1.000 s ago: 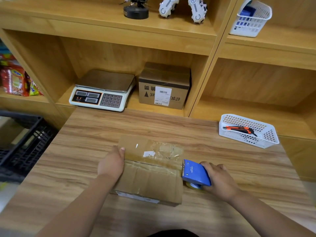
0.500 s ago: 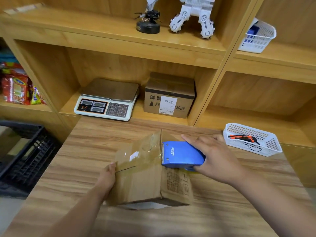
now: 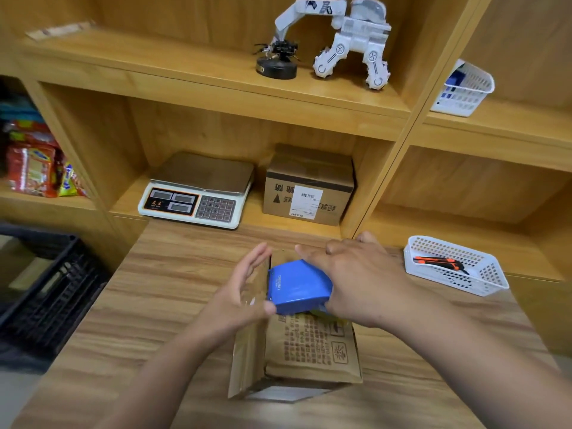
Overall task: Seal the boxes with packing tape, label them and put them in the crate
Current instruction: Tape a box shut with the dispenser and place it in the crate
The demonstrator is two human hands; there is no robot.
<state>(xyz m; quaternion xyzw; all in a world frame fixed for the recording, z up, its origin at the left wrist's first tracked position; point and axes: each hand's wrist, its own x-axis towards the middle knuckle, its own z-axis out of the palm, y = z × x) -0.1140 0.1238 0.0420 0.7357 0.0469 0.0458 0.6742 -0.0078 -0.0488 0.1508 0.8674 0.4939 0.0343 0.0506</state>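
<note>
The wooden table (image 3: 154, 305) carries the cardboard box (image 3: 309, 348), which has its printed face up. The black crate (image 3: 46, 292) is well to the left of the box, beside the table. The right hand (image 3: 359, 280) reaches over the far end of the box and grasps the blue tape dispenser (image 3: 297, 286) on top of it. The left hand (image 3: 244, 292) lies released, with straight fingers against the left side of the box, and its thumb touches the dispenser. Half a second ago this hand was lower on that side, and the box was turned less.
</note>
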